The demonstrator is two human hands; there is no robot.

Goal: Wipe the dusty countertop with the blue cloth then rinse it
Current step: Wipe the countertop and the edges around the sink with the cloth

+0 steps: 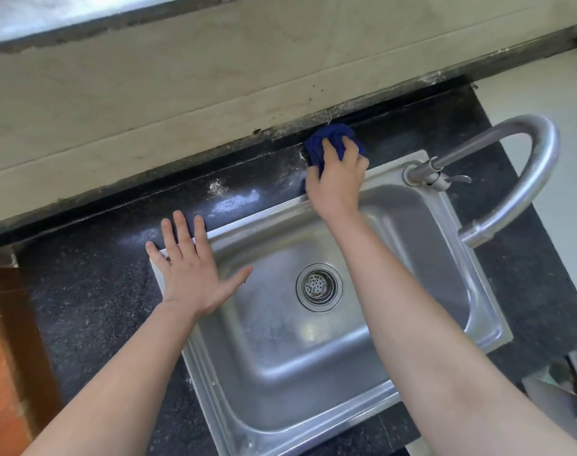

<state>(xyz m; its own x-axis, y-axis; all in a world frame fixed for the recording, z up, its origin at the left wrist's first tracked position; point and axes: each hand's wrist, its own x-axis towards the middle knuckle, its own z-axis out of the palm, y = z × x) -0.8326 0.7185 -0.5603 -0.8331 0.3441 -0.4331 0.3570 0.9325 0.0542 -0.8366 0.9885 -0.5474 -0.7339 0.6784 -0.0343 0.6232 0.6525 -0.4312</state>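
**Blue cloth pressed on the back strip of the worktop**

The blue cloth (pixel 333 141) is bunched into a ball, so no long side and no pointing way can be told. It is gripped by the right hand (pixel 336 182), with the fingers curled down over it. It is pressed on the narrow strip of black worktop (pixel 83 291) between the back edge of the sink (pixel 477 301) and the tiled wall (pixel 181 110). The cloth is touching the dirty seam at the foot of the wall.

The left hand (pixel 191 274) is laid flat with the fingers spread wide, and nothing is held in it. It is rested on the sink's back left corner, with the fingertips on the worktop.

A white dusty patch (pixel 217 187) is seen on the same strip, between the two hands. More pale dust is spread around it.

A bent metal tap (pixel 523 179) is fixed at the sink's back right corner, just beside the cloth. Its spout is curved over the right edge of the sink. A round drain (pixel 319 287) is set in the sink's floor.

No writing or brand can be read anywhere.
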